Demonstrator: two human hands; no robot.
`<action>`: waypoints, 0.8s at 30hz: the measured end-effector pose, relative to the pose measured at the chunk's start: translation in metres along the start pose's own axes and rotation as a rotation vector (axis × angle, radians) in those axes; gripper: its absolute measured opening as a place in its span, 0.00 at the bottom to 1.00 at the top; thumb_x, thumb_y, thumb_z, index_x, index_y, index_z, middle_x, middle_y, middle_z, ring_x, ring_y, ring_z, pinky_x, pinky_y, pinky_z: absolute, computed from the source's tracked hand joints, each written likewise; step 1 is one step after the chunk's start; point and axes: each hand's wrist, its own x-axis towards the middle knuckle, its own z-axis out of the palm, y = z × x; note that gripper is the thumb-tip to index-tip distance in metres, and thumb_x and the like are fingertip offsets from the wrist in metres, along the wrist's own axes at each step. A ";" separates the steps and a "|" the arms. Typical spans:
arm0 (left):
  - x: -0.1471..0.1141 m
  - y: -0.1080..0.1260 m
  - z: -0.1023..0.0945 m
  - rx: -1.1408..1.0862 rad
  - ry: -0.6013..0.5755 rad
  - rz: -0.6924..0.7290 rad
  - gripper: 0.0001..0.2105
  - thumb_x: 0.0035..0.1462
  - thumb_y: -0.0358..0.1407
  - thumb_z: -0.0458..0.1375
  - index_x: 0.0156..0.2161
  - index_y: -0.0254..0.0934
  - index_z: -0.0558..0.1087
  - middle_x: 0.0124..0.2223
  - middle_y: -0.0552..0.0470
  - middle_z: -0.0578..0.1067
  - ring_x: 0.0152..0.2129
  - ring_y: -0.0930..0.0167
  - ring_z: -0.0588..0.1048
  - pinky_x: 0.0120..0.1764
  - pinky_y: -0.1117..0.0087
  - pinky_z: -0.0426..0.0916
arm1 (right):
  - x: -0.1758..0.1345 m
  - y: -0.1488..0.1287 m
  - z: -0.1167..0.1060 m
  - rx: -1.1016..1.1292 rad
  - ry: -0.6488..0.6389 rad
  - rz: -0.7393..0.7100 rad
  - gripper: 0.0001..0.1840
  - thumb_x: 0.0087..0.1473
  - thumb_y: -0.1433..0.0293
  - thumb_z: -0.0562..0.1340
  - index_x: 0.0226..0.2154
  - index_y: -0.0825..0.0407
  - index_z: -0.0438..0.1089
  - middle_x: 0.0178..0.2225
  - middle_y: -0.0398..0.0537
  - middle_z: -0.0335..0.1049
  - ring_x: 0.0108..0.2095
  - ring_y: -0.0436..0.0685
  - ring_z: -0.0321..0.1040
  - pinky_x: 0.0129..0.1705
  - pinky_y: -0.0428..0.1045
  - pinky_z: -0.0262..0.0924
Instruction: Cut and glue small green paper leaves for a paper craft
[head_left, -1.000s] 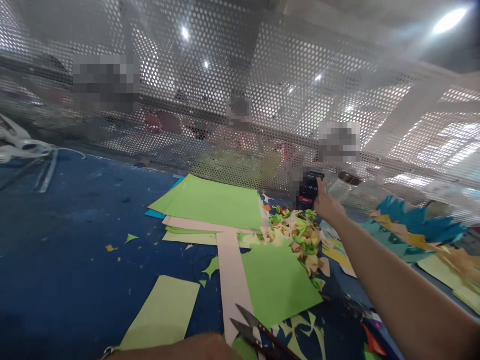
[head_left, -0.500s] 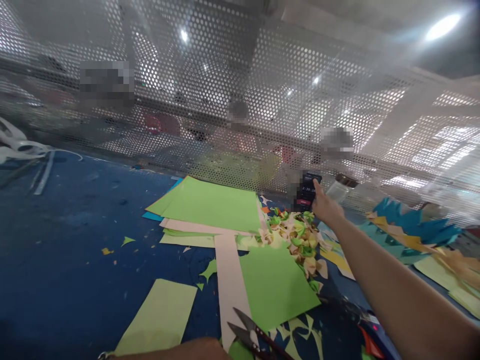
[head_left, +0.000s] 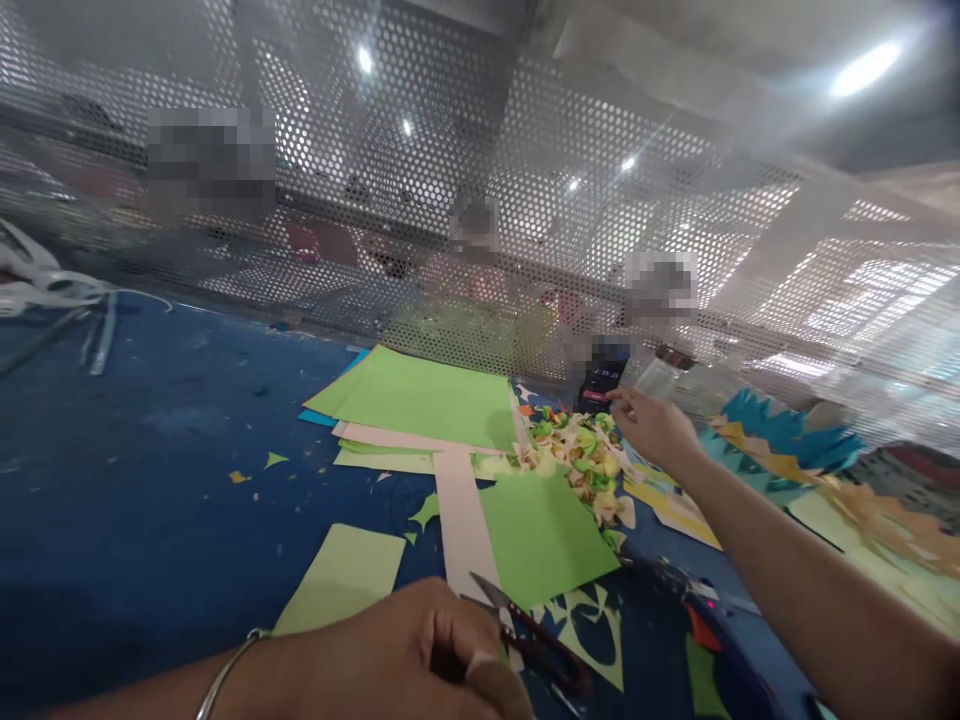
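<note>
Left hand (head_left: 431, 655) curled, cut off by bottom edge, overlapping scissors (head_left: 555, 660); handles partly hidden, cannot tell whether gripped. Right hand (head_left: 652, 425) at lower edge of phone (head_left: 601, 378), grip and contact unclear. Jar (head_left: 656, 378) behind right hand, base hidden, contents hard to make out. Green sheet (head_left: 547, 530) between 2 hands. Blue table (head_left: 150, 520) spreads left, dotted with scraps (head_left: 275, 460).

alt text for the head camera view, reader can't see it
A person's right hand is stretched out to a black phone; the left hand, a silver bangle on its wrist, is beside dark-handled metal snips. Light green paper sheets and small cut paper pieces lie on a blue table.
</note>
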 end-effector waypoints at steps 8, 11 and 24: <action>0.001 0.002 -0.003 0.087 0.276 0.196 0.13 0.56 0.43 0.63 0.27 0.35 0.73 0.32 0.50 0.75 0.30 0.71 0.72 0.36 0.69 0.64 | -0.143 -0.118 -0.055 0.585 -0.342 -0.385 0.16 0.64 0.58 0.56 0.42 0.49 0.75 0.31 0.44 0.76 0.28 0.50 0.70 0.28 0.45 0.61; -0.002 -0.002 0.001 0.200 0.328 0.202 0.15 0.56 0.39 0.62 0.23 0.35 0.66 0.28 0.55 0.68 0.26 0.74 0.66 0.33 0.70 0.60 | -0.176 -0.140 -0.063 0.631 -0.440 -0.463 0.12 0.63 0.61 0.59 0.38 0.49 0.75 0.32 0.45 0.75 0.30 0.51 0.69 0.30 0.46 0.60; 0.001 -0.003 0.006 0.082 0.487 0.210 0.12 0.50 0.39 0.67 0.28 0.35 0.71 0.27 0.56 0.70 0.26 0.74 0.68 0.33 0.71 0.61 | -0.197 -0.145 -0.045 0.857 -0.345 -0.215 0.15 0.63 0.58 0.58 0.31 0.50 0.70 0.25 0.42 0.67 0.25 0.51 0.63 0.26 0.46 0.55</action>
